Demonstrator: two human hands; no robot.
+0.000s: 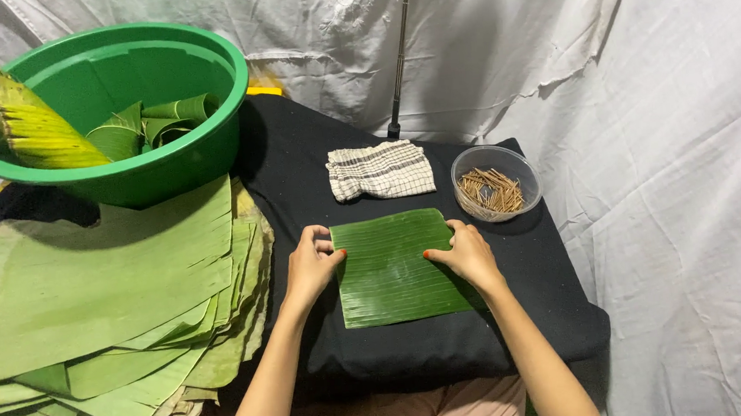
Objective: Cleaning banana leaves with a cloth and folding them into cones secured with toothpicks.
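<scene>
A dark green rectangular piece of banana leaf (396, 267) lies flat on the black cloth-covered table (315, 160). My left hand (312, 266) rests at the leaf's left edge, with thumb and fingertips touching it. On the opposite edge my right hand (468, 253) has its fingers pressed on the leaf's upper right part. Neither hand has lifted the leaf.
A stack of large pale banana leaves (107, 296) lies at the left. Behind it stands a green basin (137, 168) with rolled leaves inside. A checked cloth (380, 169) and a clear bowl of small wooden sticks (496, 186) sit at the table's far side. White sheeting surrounds the table.
</scene>
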